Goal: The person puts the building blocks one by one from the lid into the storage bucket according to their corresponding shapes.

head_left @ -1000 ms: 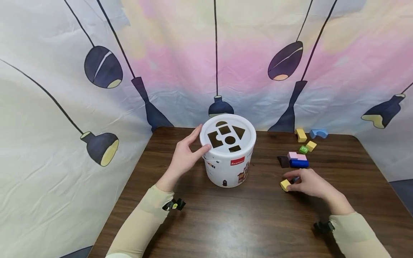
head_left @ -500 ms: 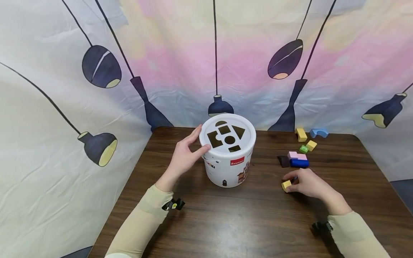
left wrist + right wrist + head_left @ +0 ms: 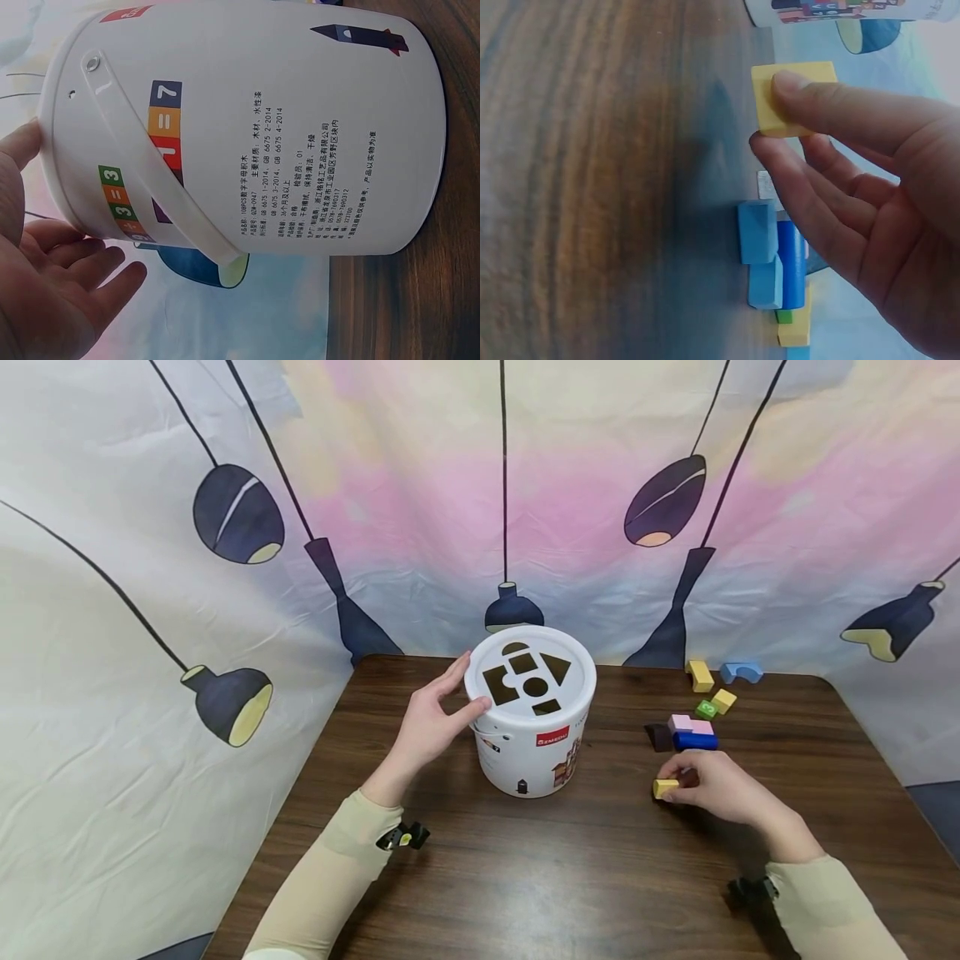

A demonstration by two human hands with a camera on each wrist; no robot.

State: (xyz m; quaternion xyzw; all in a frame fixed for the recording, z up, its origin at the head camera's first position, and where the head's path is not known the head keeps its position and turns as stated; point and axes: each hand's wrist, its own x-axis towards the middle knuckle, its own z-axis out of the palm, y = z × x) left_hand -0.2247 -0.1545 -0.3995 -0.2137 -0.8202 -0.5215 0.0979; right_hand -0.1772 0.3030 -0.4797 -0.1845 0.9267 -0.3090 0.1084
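A white bucket (image 3: 525, 756) stands upright on the table, its lid (image 3: 577, 681) cut with shaped holes. My left hand (image 3: 429, 724) rests at the left of the lid, thumb on the rim and fingers spread along the side. In the left wrist view, the bucket's white handle (image 3: 161, 161) hangs down across printed text. My right hand (image 3: 723, 787) pinches a small yellow block (image 3: 664, 788) between thumb and fingertips, low over the table to the right of the bucket. In the right wrist view, light blue blocks (image 3: 757, 232) show beside the fingers; the hand hides them in the head view.
Beyond my right hand lie a dark brown block (image 3: 660, 737), pink blocks (image 3: 691, 724) and a blue cylinder (image 3: 695, 741). Farther back are a green block (image 3: 707, 709), yellow blocks (image 3: 701, 676) and a blue arch (image 3: 741, 672). A printed cloth (image 3: 420, 510) hangs behind the wooden table (image 3: 540, 877).
The yellow block has turned in my right fingers, which have closed in around it. My left hand and the bucket have stayed put.
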